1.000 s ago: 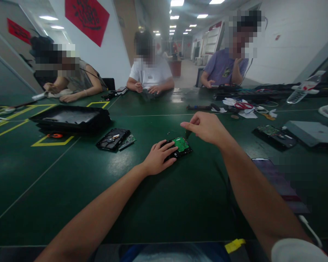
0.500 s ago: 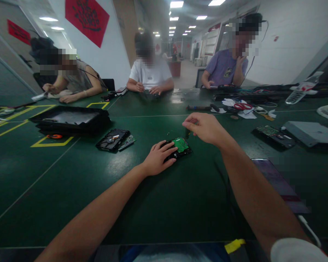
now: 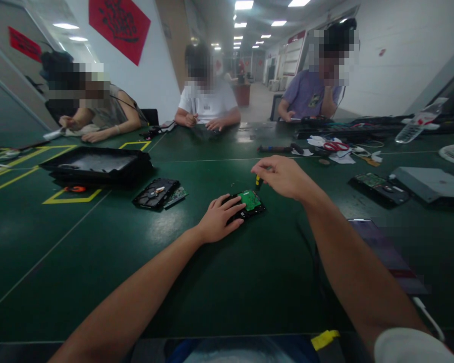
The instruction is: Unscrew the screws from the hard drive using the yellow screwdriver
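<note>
A black hard drive (image 3: pixel 249 205) with a green circuit board on top lies on the green table (image 3: pixel 136 252). My left hand (image 3: pixel 220 220) rests flat on the drive's near left side, fingers spread over it. My right hand (image 3: pixel 282 176) hovers just above the drive's far right corner, fingers pinched round a small screwdriver (image 3: pixel 258 182) with a yellow and black handle that points down at the board.
Another opened hard drive (image 3: pixel 157 193) and a loose board lie to the left, beside a black tray (image 3: pixel 96 164). Right: a drive (image 3: pixel 380 186), a grey box (image 3: pixel 431 182), scissors (image 3: pixel 336 146), a phone (image 3: pixel 386 254). Three people sit across the table.
My right hand has shifted slightly on the screwdriver, turning over the drive's corner. My left hand stays on the drive.
</note>
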A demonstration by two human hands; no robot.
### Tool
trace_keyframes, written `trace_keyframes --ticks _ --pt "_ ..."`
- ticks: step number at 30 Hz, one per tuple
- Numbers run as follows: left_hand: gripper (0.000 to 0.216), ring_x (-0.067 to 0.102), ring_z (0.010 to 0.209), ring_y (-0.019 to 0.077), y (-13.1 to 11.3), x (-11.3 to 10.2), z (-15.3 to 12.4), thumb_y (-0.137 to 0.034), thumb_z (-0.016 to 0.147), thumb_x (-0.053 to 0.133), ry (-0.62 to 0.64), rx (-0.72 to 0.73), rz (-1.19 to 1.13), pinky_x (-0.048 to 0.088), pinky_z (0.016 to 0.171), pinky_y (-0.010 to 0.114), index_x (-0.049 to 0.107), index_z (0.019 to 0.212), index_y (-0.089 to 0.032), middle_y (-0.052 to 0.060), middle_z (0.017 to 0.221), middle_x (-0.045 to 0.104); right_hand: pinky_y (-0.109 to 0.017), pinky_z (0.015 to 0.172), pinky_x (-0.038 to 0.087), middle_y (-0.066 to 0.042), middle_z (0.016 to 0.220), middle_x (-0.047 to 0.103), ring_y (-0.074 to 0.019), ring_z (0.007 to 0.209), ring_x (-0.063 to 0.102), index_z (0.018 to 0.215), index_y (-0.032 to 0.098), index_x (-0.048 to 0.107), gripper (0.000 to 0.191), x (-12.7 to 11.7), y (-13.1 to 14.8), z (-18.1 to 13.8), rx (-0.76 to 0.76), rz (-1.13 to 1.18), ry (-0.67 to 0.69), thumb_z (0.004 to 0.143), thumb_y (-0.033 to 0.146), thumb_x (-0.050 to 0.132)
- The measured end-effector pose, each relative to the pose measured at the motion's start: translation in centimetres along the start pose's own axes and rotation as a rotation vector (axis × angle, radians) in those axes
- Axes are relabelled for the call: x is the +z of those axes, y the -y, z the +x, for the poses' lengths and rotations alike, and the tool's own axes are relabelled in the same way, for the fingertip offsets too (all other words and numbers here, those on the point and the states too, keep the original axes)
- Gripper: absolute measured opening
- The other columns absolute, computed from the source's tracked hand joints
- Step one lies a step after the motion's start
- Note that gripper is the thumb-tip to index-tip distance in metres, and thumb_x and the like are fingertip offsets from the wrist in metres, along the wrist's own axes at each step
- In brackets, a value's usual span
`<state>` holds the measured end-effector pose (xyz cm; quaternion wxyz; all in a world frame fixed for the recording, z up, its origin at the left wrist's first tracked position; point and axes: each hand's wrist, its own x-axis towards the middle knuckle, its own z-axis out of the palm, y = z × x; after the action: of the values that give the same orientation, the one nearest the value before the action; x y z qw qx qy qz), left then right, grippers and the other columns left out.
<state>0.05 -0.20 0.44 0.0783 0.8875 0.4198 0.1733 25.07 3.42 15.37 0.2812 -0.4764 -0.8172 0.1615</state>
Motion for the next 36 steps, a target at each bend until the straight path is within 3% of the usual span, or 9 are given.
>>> trace_keyframes --ticks 6,11,15,21,24,28,36 --pt "0.059 0.028 0.158 0.0405 0.05 0.05 0.03 -0.054 0.105 0.054 0.006 0.001 0.001 0.029 0.125 0.064 0.049 0.160 -0.034 0.001 0.171 0.040 -0.033 0.074 0.050 -0.008 0.097 0.080 -0.0208 0.078 0.070 0.098 0.021 0.078 0.025 -0.19 -0.20 -0.03 0.042 0.015 -0.035 0.096 0.044 0.071" --pt "0.059 0.028 0.157 0.0404 0.06 0.13 0.02 -0.053 0.105 0.055 -0.005 0.002 -0.002 0.030 0.124 0.065 0.049 0.161 -0.034 0.002 0.170 0.042 -0.034 0.071 0.050 -0.009 0.089 0.078 -0.0234 0.077 0.070 0.087 0.020 0.073 0.037 0.03 -0.20 -0.04 0.119 -0.043 -0.071 0.089 0.056 0.077" --pt "0.059 0.028 0.157 0.0406 0.12 0.20 0.02 -0.053 0.105 0.055 -0.007 0.007 0.004 0.031 0.124 0.065 0.049 0.161 -0.034 0.002 0.171 0.041 -0.034 0.071 0.050 -0.009 0.091 0.079 -0.0228 0.077 0.071 0.087 0.020 0.073 0.034 -0.07 -0.22 -0.10 0.085 0.002 -0.048 0.090 0.054 0.077" --pt "0.059 0.029 0.157 0.0410 0.09 0.19 -0.01 -0.053 0.105 0.055 -0.010 0.006 0.005 0.031 0.123 0.065 0.049 0.160 -0.034 0.002 0.170 0.042 -0.032 0.071 0.051 -0.006 0.096 0.079 -0.0188 0.071 0.071 0.101 0.021 0.076 0.016 0.00 -0.27 -0.08 0.042 0.082 0.013 0.097 0.034 0.069" --pt "0.059 0.029 0.157 0.0406 0.05 0.15 -0.02 -0.053 0.105 0.055 -0.013 0.010 0.003 0.031 0.123 0.064 0.049 0.160 -0.033 0.002 0.170 0.042 -0.032 0.072 0.050 -0.006 0.091 0.079 -0.0188 0.072 0.071 0.106 0.020 0.077 0.021 0.10 -0.16 0.04 0.037 0.076 0.031 0.101 0.034 0.063" --pt "0.059 0.029 0.157 0.0406 0.06 0.16 0.02 -0.053 0.105 0.055 -0.007 0.006 0.008 0.031 0.124 0.065 0.049 0.160 -0.033 0.002 0.171 0.041 -0.032 0.073 0.048 -0.006 0.088 0.078 -0.0199 0.075 0.070 0.098 0.021 0.079 0.028 0.08 -0.29 0.17 0.002 0.028 0.031 0.103 0.042 0.061" --pt "0.059 0.029 0.157 0.0411 0.09 0.16 0.04 -0.053 0.105 0.055 -0.014 0.007 -0.003 0.031 0.123 0.066 0.050 0.160 -0.034 0.003 0.170 0.042 -0.036 0.072 0.049 -0.009 0.089 0.077 -0.0239 0.078 0.069 0.088 0.020 0.074 0.033 0.09 -0.87 0.22 0.122 -0.116 -0.131 0.093 0.052 0.073"
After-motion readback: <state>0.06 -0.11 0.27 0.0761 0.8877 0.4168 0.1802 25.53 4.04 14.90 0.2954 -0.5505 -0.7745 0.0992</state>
